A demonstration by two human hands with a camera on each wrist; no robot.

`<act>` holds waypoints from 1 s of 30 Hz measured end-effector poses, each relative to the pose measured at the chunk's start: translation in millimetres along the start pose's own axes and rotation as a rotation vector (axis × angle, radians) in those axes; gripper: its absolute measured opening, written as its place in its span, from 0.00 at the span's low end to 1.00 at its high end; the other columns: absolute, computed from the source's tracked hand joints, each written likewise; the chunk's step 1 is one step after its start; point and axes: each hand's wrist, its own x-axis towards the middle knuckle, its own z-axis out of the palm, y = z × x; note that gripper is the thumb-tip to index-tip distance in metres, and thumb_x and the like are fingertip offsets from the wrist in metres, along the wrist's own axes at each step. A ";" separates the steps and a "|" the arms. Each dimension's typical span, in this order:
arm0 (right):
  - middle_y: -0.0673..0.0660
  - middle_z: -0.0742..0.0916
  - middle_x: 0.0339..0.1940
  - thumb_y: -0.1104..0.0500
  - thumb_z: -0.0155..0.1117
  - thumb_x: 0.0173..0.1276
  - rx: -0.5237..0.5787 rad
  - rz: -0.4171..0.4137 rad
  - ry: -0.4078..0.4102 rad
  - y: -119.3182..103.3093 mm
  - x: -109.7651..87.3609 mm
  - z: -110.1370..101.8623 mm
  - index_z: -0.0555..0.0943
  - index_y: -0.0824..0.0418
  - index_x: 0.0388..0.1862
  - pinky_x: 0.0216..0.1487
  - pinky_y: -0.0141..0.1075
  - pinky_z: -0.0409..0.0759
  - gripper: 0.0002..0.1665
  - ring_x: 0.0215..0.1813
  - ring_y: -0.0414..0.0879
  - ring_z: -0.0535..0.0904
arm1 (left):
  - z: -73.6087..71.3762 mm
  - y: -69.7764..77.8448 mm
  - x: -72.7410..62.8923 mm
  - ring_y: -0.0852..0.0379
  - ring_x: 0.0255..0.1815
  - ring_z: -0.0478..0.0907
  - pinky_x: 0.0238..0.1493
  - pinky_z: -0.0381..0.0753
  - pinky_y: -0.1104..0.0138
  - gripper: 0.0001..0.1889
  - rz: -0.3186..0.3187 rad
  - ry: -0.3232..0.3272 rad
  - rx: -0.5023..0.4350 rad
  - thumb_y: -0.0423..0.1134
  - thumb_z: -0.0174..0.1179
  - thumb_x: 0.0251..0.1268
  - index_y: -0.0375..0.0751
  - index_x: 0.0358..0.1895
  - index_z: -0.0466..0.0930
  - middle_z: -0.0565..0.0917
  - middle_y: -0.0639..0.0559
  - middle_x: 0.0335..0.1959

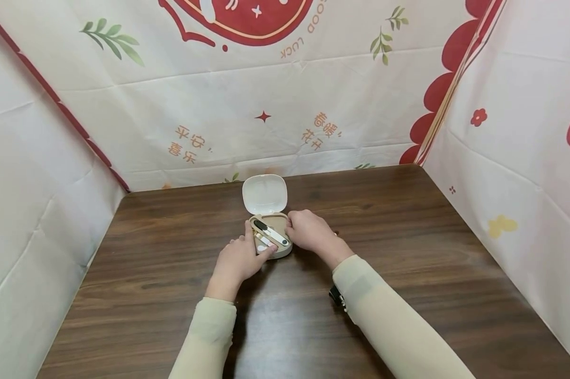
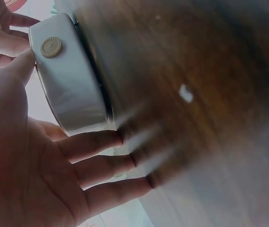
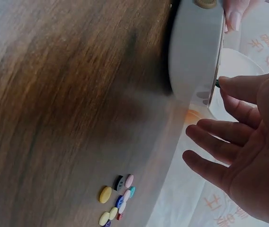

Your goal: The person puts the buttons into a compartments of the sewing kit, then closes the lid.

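A small sewing kit case (image 1: 282, 253) sits on the table with its white lid (image 1: 265, 195) standing up behind it. Thread snips (image 1: 271, 232), black and white, lie slantwise in its beige tray. My left hand (image 1: 239, 258) holds the case at its near left corner, thumb along the front rim, index finger up the left side; its other fingers stretch out below. Over the right rim, my right hand (image 1: 310, 230) pinches a tiny dark piece (image 3: 218, 83) between thumb and index finger. Mostly covered by the fingertips, its kind cannot be told. The remaining right fingers spread loosely.
Several coloured buttons (image 3: 105, 194) lie in a loose group on the brown wooden table (image 1: 408, 237), to the right of the case and largely hidden behind my right wrist in the head view. White printed cloth (image 1: 247, 126) hangs around the table's back and sides.
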 end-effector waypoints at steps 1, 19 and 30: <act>0.50 0.84 0.28 0.57 0.61 0.79 0.001 0.000 0.000 -0.4 0.7 0.3 0.80 0.54 0.31 0.35 0.38 0.76 0.12 0.30 0.44 0.78 | -1.8 -0.6 1.0 0.29 0.61 0.85 0.62 0.83 0.43 0.59 0.001 0.001 0.007 0.76 0.50 0.74 0.29 0.86 0.47 0.84 0.27 0.63; 0.52 0.84 0.35 0.59 0.60 0.78 -0.148 -0.093 0.035 -4.3 8.1 1.5 0.82 0.56 0.29 0.36 0.44 0.81 0.13 0.36 0.49 0.80 | -9.1 -7.3 10.4 0.37 0.42 0.90 0.45 0.86 0.47 0.60 -0.026 0.018 0.123 0.83 0.47 0.67 0.38 0.86 0.55 0.91 0.34 0.46; 0.53 0.89 0.41 0.59 0.63 0.76 -0.117 -0.094 0.100 7.6 1.4 -11.5 0.89 0.57 0.38 0.47 0.50 0.86 0.09 0.44 0.51 0.86 | -8.6 -5.0 9.6 0.38 0.41 0.90 0.45 0.85 0.48 0.58 -0.017 0.020 0.124 0.82 0.49 0.67 0.41 0.87 0.54 0.92 0.36 0.42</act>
